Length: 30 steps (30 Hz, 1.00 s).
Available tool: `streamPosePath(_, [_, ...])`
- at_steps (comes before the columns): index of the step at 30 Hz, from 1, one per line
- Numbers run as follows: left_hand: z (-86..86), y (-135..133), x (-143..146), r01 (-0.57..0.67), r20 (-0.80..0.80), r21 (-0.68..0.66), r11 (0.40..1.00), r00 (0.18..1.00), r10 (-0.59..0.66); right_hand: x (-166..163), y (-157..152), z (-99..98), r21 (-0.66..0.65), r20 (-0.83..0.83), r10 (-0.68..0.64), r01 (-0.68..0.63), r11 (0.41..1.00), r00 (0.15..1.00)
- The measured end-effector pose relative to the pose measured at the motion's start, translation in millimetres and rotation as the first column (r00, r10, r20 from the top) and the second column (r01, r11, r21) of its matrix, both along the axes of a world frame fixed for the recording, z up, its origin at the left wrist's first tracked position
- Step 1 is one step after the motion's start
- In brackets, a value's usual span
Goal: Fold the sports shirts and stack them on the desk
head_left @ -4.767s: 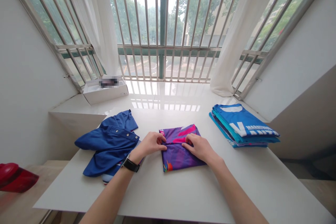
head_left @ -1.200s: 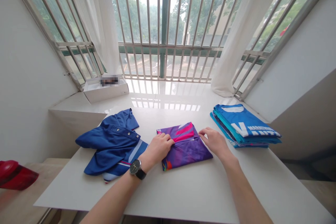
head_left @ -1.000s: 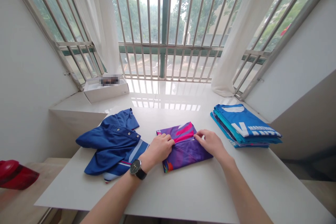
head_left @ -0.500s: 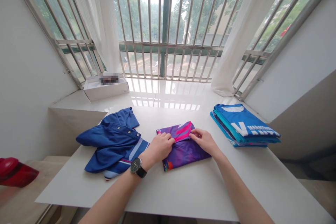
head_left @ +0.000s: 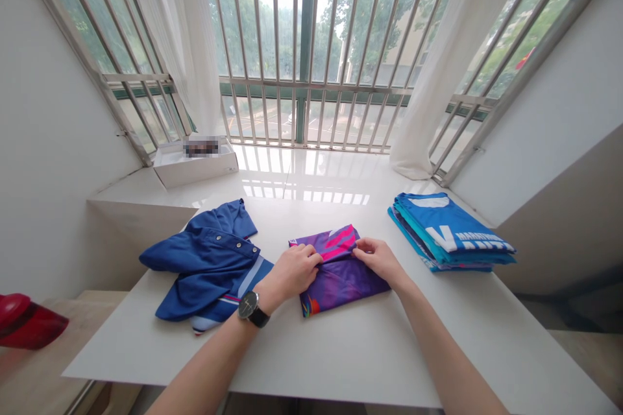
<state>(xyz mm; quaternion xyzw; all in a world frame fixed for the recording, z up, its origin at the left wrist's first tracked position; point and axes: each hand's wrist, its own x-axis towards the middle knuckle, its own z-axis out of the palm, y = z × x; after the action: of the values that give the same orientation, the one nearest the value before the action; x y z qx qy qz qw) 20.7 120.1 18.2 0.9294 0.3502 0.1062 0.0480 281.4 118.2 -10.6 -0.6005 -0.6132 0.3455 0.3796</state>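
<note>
A purple shirt (head_left: pixel 345 282) with pink stripes lies folded into a flat packet on the white table (head_left: pixel 341 353). My left hand (head_left: pixel 294 272), with a black watch on its wrist, rests on the packet's left part, fingers curled into the fabric. On the far right edge my right hand (head_left: pixel 379 259) pinches the cloth between thumb and fingers. The fingertips of both hands partly hide the fabric they hold. Left of my left hand lies a crumpled navy polo shirt (head_left: pixel 209 259) with buttons, loosely spread.
At the right stands a stack of folded shirts (head_left: pixel 452 227), a blue one with white lettering on top. A white box (head_left: pixel 195 172) sits on the window sill at the back left. A red bottle-like object (head_left: pixel 32 321) is at the far left, below table height.
Both hands stay on the purple shirt with hardly any movement. The whole view has shifted very slightly.
</note>
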Motion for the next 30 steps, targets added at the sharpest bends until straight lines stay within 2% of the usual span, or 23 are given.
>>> streamPosePath(4, [0.1,2,-2,0.035,0.005,0.005,0.999,0.999,-0.035,3,0,-2.7,0.025,0.148,-0.025,0.021,0.999,0.989])
streamPosePath(9, [-2.3,5,-3,0.048,-0.001,-0.002,0.999,0.999,-0.048,1,-2,0.6,0.012,0.215,-0.043,0.042,0.999,0.976])
streamPosePath(14, [-3.5,6,-2,0.038,-0.009,-0.005,0.999,0.999,-0.038,1,-2,-0.6,0.070,0.344,-0.086,0.066,0.995,0.935])
streamPosePath(20, [-5.0,5,-4,0.018,-0.007,-0.016,1.000,1.000,-0.018,4,-3,-3.9,0.102,0.428,-0.077,0.037,0.994,0.901])
streamPosePath(26, [-3.2,3,-4,0.001,-0.016,-0.028,1.000,1.000,-0.002,1,-9,6.3,0.131,0.523,-0.149,0.094,0.987,0.839])
streamPosePath(30, [-2.1,4,-6,-0.085,-0.032,-0.058,0.995,0.996,0.084,-4,-14,16.5,0.214,0.526,-0.228,0.131,0.968,0.820])
